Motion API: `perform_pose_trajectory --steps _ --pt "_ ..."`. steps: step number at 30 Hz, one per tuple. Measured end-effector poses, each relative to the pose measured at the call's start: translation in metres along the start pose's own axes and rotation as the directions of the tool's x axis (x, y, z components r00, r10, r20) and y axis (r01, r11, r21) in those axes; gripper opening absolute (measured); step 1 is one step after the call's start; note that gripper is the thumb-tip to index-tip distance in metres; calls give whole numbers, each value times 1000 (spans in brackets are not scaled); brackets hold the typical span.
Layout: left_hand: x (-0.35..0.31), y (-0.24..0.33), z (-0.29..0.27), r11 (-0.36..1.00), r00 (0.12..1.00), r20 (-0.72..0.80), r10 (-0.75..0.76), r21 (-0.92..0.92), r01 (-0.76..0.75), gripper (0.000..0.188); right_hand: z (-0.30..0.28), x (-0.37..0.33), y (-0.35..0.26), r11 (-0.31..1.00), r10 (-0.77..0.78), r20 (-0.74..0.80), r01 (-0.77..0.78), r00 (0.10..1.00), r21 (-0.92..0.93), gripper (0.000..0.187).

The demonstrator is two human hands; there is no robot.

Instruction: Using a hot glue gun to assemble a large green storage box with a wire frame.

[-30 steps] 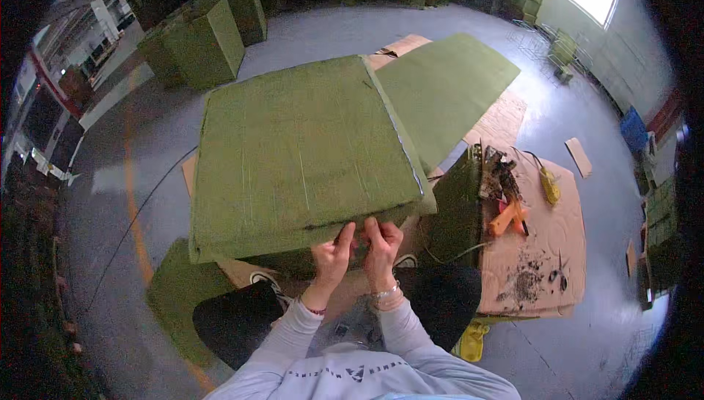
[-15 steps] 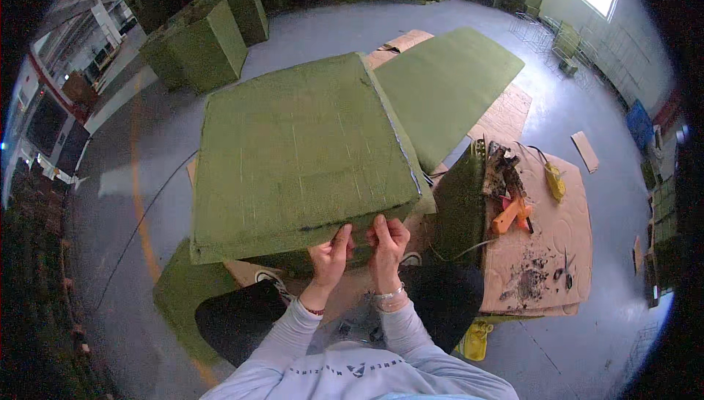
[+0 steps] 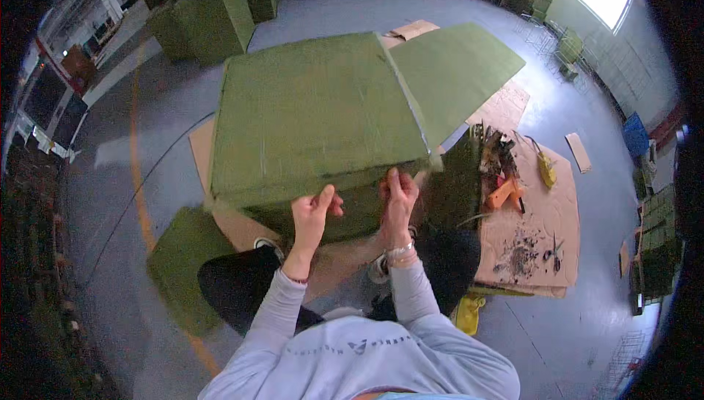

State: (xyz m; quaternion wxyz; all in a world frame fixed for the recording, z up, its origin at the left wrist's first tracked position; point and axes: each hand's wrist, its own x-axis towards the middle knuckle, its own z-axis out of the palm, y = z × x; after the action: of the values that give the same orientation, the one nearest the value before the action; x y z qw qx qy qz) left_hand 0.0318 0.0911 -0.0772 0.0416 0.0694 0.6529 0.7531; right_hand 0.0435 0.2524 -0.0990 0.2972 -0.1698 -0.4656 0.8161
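Whereas the hands were nearly together a second ago, the left hand (image 3: 311, 218) and right hand (image 3: 400, 196) now stand apart at the green box's (image 3: 319, 107) near edge, centre frame, exposing more edge for work; both curled, any pinch indeterminable.

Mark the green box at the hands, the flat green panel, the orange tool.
Green box (image 3: 315, 110): head view, middle of its top face.
Flat green panel (image 3: 458, 77): head view, middle of its visible surface.
Orange tool (image 3: 502, 193): head view, its orange body.
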Motion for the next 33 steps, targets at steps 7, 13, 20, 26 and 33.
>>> perform_pose_trajectory --steps 7,13,20,26,33 --pt "11 -12 -10 998 999 -43 -4 -65 1 27 29 -29 14 999 37 199 -36 979 -8 22" --pt "12 10 -8 999 998 -64 25 -37 -27 27 44 -34 17 992 101 139 -89 985 -88 26" --pt "1 5 -19 993 996 -23 -87 -86 85 32 51 -46 17 990 3 36 2 999 -139 34" --pt "3 7 -25 994 997 -27 -75 82 77 33 38 -39 26 984 42 131 -18 990 -179 28" --pt "3 14 -55 998 998 5 -55 32 54 31 71 -59 23 968 248 349 -218 904 -124 31"
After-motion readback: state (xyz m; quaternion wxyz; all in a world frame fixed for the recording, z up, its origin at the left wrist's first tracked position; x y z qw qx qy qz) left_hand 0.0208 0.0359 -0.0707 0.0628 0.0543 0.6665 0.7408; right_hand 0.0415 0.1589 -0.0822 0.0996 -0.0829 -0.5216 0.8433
